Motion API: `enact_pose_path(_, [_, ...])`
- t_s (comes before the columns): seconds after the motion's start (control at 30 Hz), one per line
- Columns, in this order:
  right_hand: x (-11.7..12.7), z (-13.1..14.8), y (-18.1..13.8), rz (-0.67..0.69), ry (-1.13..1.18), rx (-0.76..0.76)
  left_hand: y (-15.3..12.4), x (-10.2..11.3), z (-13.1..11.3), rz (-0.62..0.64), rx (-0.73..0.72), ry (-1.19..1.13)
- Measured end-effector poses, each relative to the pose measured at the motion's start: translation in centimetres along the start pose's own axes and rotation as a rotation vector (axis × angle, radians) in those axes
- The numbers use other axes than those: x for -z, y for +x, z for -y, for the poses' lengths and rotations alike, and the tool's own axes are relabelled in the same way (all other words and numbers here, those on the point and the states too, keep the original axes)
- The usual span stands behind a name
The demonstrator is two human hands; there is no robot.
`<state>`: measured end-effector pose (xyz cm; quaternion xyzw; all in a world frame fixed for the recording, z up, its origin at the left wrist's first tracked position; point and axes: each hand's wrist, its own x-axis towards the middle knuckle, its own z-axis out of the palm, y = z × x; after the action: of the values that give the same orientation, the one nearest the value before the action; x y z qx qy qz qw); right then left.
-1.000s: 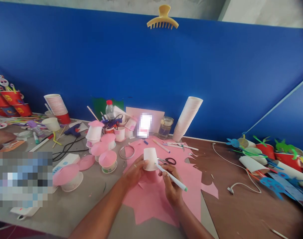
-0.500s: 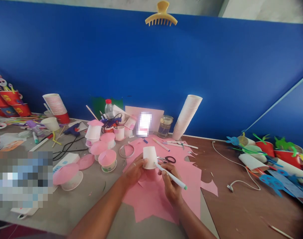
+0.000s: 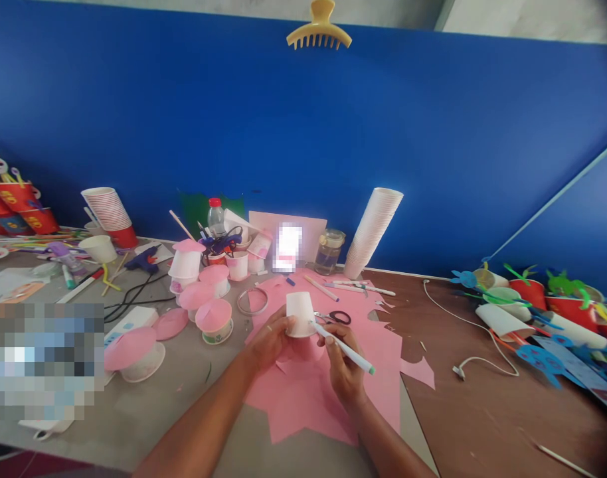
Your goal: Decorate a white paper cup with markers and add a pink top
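My left hand [image 3: 269, 339] is wrapped round an upturned white paper cup [image 3: 300, 313] that stands on a sheet of pink paper [image 3: 311, 385]. My right hand [image 3: 344, 366] pinches a white marker with a green end [image 3: 344, 347], its tip touching the cup's lower right side. Black-handled scissors [image 3: 335, 317] lie on the pink paper just right of the cup.
Pink-topped cups [image 3: 214, 320] cluster to the left, with a tape ring [image 3: 252, 301], a blue glue gun [image 3: 141, 259] and cables. A tall leaning stack of white cups [image 3: 374, 231] and a glass jar [image 3: 329, 251] stand behind. A white cable [image 3: 475, 345] and coloured cup crafts [image 3: 532, 312] lie right.
Both hands stay on the cup and marker with hardly any shift. The view has drifted slightly, and the other person's hand at the far left edge is gone from sight.
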<state>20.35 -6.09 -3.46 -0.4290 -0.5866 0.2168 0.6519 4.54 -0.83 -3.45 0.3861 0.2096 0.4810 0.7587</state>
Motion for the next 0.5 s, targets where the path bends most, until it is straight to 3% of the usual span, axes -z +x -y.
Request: enact_pose_path(0.5, [-0.05, -0.01, -0.15, -0.010, 0.012, -0.017, -0.03, -0.08, -0.12, -0.003, 0.006, 0.004])
